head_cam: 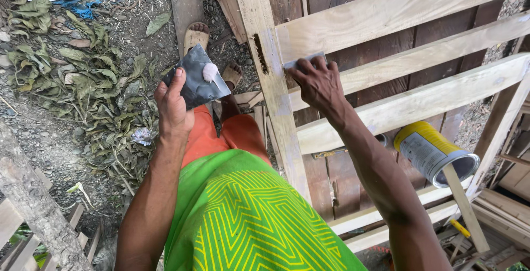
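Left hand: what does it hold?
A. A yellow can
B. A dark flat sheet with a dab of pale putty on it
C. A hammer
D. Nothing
B: the left hand grips a dark flat sheet carrying a pale putty dab; the yellow can lies apart on the wooden frame.

Single head-worn view, looking steeply down the wearer's own front from close range. The green shirt [248, 221] fills the 6 o'clock edge; both forearms run up from there toward mid-picture. The wooden frame [397, 56] crosses from 12 to 4 o'clock, near the lens. Gravel ground [55, 133] lies farther off at 9 to 11 o'clock. No second view overlaps.
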